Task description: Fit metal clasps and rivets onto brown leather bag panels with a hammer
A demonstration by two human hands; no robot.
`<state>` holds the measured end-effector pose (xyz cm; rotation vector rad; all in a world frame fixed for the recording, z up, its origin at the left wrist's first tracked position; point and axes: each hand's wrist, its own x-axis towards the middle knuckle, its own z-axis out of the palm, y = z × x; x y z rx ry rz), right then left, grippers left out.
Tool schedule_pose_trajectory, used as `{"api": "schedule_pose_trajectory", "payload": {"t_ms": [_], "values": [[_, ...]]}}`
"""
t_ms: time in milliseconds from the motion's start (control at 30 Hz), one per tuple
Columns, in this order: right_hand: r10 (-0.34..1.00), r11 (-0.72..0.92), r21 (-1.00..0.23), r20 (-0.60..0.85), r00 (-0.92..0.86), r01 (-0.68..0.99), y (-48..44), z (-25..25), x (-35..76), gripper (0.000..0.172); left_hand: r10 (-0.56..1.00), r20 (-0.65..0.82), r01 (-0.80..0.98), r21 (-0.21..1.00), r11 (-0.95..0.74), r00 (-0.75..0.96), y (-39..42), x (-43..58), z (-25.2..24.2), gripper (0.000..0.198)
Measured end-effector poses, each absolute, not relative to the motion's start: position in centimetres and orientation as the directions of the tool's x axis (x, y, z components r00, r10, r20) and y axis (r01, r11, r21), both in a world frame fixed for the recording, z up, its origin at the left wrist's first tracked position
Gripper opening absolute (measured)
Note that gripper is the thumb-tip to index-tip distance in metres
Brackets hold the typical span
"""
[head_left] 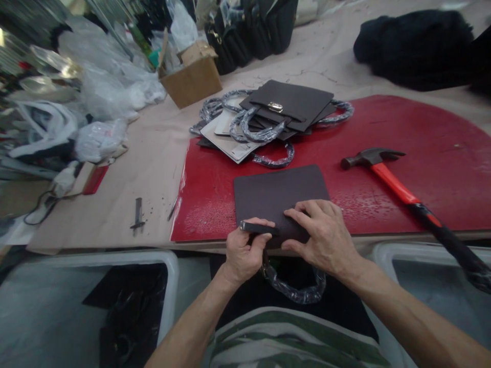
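Note:
A dark brown leather bag panel [278, 191] lies flat at the front edge of the red mat. My left hand [247, 250] is closed around a short dark bar-shaped tool [259, 228] with a shiny end, tilted low over the panel's left front part. Its tip is hard to make out. My right hand [324, 230] rests on the panel's right side, fingers and thumb apart, gripping nothing. Below the panel, over my lap, hangs a plastic-wrapped handle [297, 294], which seems joined to the panel.
A claw hammer [395, 181] lies at right on the red mat [441, 133]. Behind the panel sits a pile of bag panels [291, 99] with wrapped handles. A small metal pronged tool [138, 214] is at left. White bins [172, 286] flank me; a cardboard box [192, 79] stands behind.

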<state>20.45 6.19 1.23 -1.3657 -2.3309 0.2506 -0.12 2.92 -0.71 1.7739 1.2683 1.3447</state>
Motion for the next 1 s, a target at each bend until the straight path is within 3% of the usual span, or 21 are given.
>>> {"api": "schedule_pose_trajectory", "payload": {"t_ms": [1000], "values": [[0.859,0.507,-0.367,0.291,-0.421,0.78,6.1,1.1,20.7,0.06,0.842,0.513,0.551,0.66,-0.511,0.166,3.2,1.1,0.2,0.014]]}}
